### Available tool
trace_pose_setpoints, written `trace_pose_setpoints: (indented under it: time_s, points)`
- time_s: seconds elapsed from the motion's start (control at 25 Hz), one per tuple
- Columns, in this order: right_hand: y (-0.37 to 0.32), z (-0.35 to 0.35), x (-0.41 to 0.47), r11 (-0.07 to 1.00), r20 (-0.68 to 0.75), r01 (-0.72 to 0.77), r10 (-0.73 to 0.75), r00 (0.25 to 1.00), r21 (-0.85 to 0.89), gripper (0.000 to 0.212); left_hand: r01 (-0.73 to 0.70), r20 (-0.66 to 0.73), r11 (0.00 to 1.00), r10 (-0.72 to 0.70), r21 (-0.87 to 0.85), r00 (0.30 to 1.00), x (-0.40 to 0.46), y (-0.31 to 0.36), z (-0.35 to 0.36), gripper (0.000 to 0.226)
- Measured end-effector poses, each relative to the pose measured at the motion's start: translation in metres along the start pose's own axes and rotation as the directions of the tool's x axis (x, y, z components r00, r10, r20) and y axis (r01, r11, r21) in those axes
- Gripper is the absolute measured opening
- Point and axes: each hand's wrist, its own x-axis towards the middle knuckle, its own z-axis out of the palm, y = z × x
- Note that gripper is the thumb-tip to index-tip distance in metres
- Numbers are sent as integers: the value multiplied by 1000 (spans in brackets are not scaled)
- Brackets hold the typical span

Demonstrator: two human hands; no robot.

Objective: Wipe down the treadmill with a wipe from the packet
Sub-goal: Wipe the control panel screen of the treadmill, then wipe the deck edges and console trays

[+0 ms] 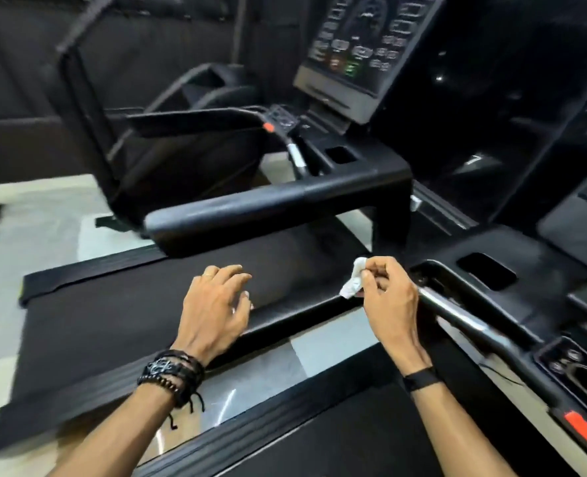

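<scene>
A crumpled white wipe [354, 277] is pinched between the thumb and curled fingers of the right hand [386, 297], just above the near handrail [295, 316] of the treadmill [113, 325]. The left hand [216, 304] is held left of it, fingers loosely spread, gripping nothing.

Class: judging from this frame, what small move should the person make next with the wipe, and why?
Probably lower the right hand so the crumpled wipe meets the black handrail just below it; the wipe is pinched and seems just above the rail, and the left hand hovers empty.
</scene>
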Motion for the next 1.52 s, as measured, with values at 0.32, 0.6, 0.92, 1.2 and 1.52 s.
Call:
trace_pose_setpoints:
  time_s: [0.32, 0.6, 0.92, 1.2, 1.52]
  points:
    - [-57, 124, 3, 980, 281, 116, -159, 947, 165, 26, 248, -77, 964, -241, 93, 967, -42, -96, -41, 40]
    - [-45, 207, 30, 986, 369, 54, -110, 923, 159, 26, 305, 30, 938, -314, 166, 949, -18, -147, -34, 43]
    - [-38, 244, 31, 990, 458, -105, 51, 887, 93, 18, 295, 206, 946, -318, 138, 925, 12, -176, 3, 48]
    - [-76, 310, 19, 976, 480, -199, 132, 867, 92, 13, 274, 240, 959, -285, 77, 928, 36, -236, -5, 54]
    - [-142, 423, -5, 945, 418, -324, 276, 866, 48, 16, 247, 272, 969, -246, 31, 931, 57, -374, -57, 44]
